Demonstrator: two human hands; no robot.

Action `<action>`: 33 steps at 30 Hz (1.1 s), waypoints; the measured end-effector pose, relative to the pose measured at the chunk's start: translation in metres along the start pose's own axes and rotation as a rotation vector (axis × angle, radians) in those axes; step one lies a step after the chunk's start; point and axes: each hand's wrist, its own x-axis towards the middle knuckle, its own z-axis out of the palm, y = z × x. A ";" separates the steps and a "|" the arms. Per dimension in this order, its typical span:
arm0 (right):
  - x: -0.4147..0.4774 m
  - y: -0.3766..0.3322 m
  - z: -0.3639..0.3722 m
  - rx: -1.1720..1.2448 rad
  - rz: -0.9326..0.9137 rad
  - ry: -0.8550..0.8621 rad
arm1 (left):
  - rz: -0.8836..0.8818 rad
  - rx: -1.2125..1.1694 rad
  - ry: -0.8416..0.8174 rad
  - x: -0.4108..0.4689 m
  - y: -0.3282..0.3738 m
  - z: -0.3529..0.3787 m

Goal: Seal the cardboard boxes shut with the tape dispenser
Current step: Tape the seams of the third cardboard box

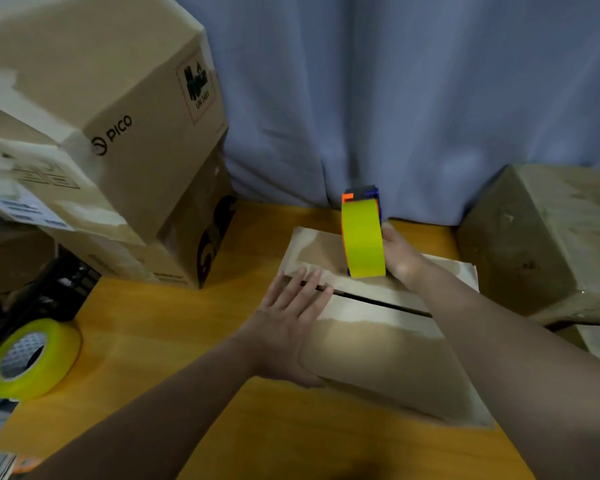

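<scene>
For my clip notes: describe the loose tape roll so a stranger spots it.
On the orange table, at its left edge below the stacked boxes, the loose tape roll lies by a black crate. Unlike the yellow roll in the tape dispenser the right hand grips, it has no holder.

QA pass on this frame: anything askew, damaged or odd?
Two things. The big box at top left sits tilted on the stack below it, not square. On the flat box under the left hand, a dark gap splits the top, untaped, near the tape dispenser in the right hand.
</scene>
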 end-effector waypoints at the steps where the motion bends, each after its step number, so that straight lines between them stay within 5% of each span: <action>1: -0.008 -0.008 -0.001 0.029 0.000 0.016 | 0.000 -0.005 -0.011 0.002 -0.001 0.001; 10: -0.014 -0.001 -0.002 0.017 -0.056 0.045 | 0.018 -0.021 -0.083 0.011 -0.006 0.006; 21: -0.079 -0.026 -0.036 0.529 -0.211 0.210 | -0.214 -0.532 0.173 0.033 -0.019 0.011; 23: -0.091 -0.032 -0.047 0.432 -0.253 0.201 | -0.265 -0.560 0.192 0.034 -0.017 0.011; 28: -0.115 -0.026 -0.042 -0.275 -0.490 0.173 | -0.336 -0.560 0.236 0.032 -0.007 0.009; 33: -0.126 -0.012 -0.030 -0.285 -0.447 0.167 | -0.465 -0.891 0.385 0.019 0.006 -0.014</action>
